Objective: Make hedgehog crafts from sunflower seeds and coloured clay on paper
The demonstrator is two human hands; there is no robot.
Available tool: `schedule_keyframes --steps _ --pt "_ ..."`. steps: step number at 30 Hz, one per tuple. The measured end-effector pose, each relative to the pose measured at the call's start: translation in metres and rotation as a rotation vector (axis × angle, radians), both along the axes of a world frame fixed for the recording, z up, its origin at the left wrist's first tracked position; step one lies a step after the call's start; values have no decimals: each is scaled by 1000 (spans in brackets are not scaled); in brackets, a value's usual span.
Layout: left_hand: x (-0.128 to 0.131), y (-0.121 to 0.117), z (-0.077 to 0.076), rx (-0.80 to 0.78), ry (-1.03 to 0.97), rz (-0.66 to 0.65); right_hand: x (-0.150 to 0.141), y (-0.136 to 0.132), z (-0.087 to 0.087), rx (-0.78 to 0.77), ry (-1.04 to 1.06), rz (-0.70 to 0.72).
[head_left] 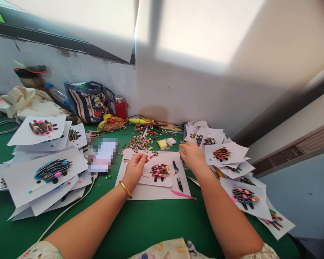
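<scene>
My left hand [136, 167], a gold bangle on its wrist, rests over the left side of a card with a hedgehog picture [160, 172]. Its thumb and fingers are pressed together; whatever lies between them is too small to name. The hedgehog has dark spines dotted with pink, yellow and white balls. To the right, beyond the card, my right hand [192, 155] is closed with fingertips bent down, and what they grip is hidden. A black pen [178, 176] and a pink plastic modelling tool [183, 194] lie between card and right arm, on a white sheet [140, 194].
Stacks of hedgehog cards stand at left [78, 162] and right [240, 153]. A phone [102, 156] with a cable [78, 201] lies left. Behind are loose seed-like pieces [140, 142], a yellow clay packet [162, 144], a striped bag [83, 104] and a red bottle [121, 109].
</scene>
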State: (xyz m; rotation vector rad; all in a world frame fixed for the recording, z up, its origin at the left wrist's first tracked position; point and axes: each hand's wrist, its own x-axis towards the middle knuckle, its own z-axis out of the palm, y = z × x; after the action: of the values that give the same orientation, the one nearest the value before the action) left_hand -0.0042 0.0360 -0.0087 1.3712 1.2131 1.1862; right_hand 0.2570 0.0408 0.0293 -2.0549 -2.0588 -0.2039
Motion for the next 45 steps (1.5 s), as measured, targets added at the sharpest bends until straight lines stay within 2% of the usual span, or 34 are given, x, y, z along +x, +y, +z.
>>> schedule_keyframes --steps 6,10,12,14,16,18,19,22,27,34,40,45 --pt "-1 -2 1 73 28 -15 -18 63 -4 -83 -17 94" --pt "-2 -4 4 109 46 -20 -20 75 4 -59 -5 88" --pt "-2 -6 6 141 61 -30 -25 65 11 -13 13 69" --pt "0 -11 9 168 82 -47 -36 42 16 24 37 94" --pt "1 -17 12 184 97 -88 -52 12 16 54 71 187" --pt "4 -24 14 174 102 -161 -67 -19 13 126 188 401" --pt "5 -27 15 164 105 -188 -73 -32 11 160 231 448" --pt "10 -34 17 106 46 -250 -79 -58 7 235 311 474" --pt "14 -38 21 5 -108 -345 -71 -65 1 306 370 506" --pt "9 -35 24 19 46 -218 -60 -70 -4 339 307 505" --pt "10 -36 30 -97 -71 -366 -56 -71 -1 334 260 472" --pt "10 -38 31 -82 -138 -344 -61 -78 5 322 258 517"
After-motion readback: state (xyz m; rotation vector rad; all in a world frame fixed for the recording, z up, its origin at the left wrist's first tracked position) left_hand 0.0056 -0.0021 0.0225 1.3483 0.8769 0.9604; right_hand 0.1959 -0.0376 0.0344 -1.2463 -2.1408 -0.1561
